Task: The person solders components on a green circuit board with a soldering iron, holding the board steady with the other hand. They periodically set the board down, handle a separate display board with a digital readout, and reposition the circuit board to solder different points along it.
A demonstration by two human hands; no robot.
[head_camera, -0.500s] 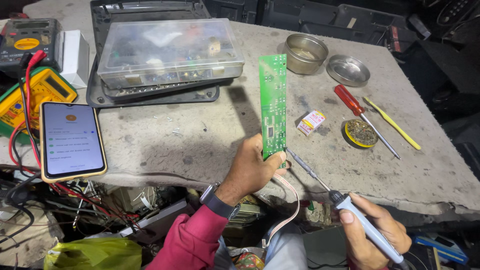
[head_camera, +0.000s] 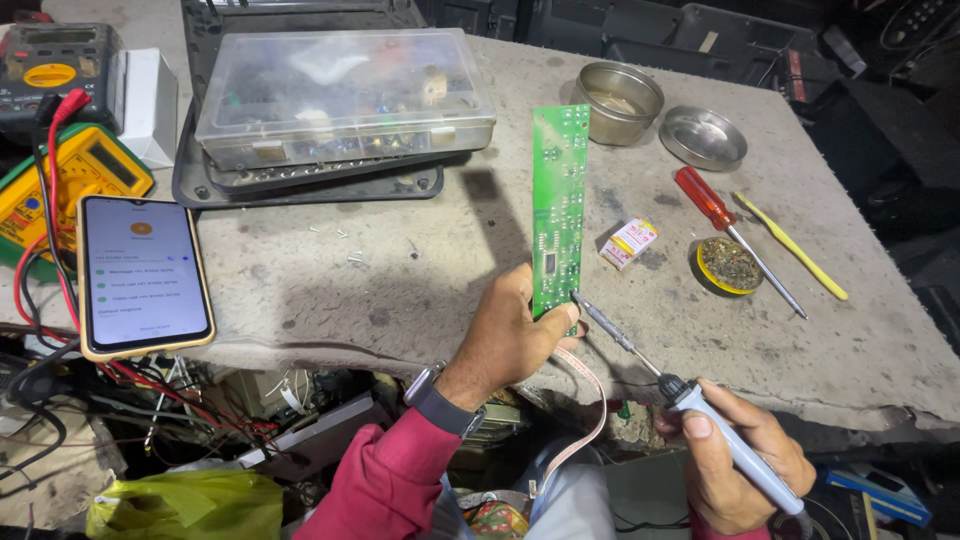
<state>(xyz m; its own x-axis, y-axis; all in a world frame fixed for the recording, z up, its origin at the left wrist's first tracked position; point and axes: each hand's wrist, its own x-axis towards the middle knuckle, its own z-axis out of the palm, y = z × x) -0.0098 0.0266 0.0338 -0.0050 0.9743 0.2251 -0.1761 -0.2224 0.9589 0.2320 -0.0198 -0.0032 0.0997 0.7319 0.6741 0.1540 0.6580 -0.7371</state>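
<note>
The left hand (head_camera: 510,335) held a long green circuit board (head_camera: 559,205) by its near end, grip closed on the lower edge, the board standing upright over the near edge of the desk (head_camera: 400,270). The right hand (head_camera: 735,465) was wrapped around the handle of a soldering iron (head_camera: 690,400), grip closed on it, with the tip at the board's near right corner; whether the tip actually touched the board could not be told from this view. A pale ribbon cable (head_camera: 590,400) hung from the board's near end, below the desk edge.

Right of the board lay a small printed box (head_camera: 629,243), a round tin of dark wire wool (head_camera: 728,265), a red-handled screwdriver (head_camera: 735,238) and a yellow tool (head_camera: 790,245). Far right stood an open metal tin (head_camera: 620,102) with its lid (head_camera: 703,138) beside it. Far left of the board sat a clear plastic parts box (head_camera: 340,95) on a dark tray. A phone (head_camera: 142,272) with a lit screen lay at the near left, with a yellow multimeter (head_camera: 70,180) just beyond it.
</note>
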